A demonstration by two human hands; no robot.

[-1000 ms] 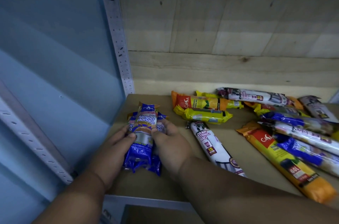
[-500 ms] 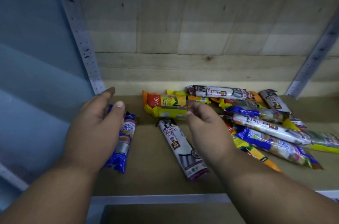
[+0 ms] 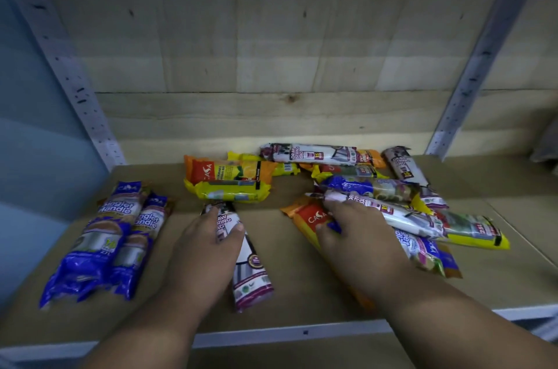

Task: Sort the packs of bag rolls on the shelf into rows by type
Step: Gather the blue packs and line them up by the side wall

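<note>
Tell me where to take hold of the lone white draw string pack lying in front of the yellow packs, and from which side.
Take the white draw string pack around its middle, from above. It lies flat on the shelf, long axis running front to back, with bare board along both long sides, so fingers can close across its narrow width. The left hand already rests over its far end; the crimped ends would likely give a poorer grip.

There is only one view, from the head. It looks forward and down into the shelf from close range, facing its wooden back wall, with both forearms entering from the bottom edge.
</note>
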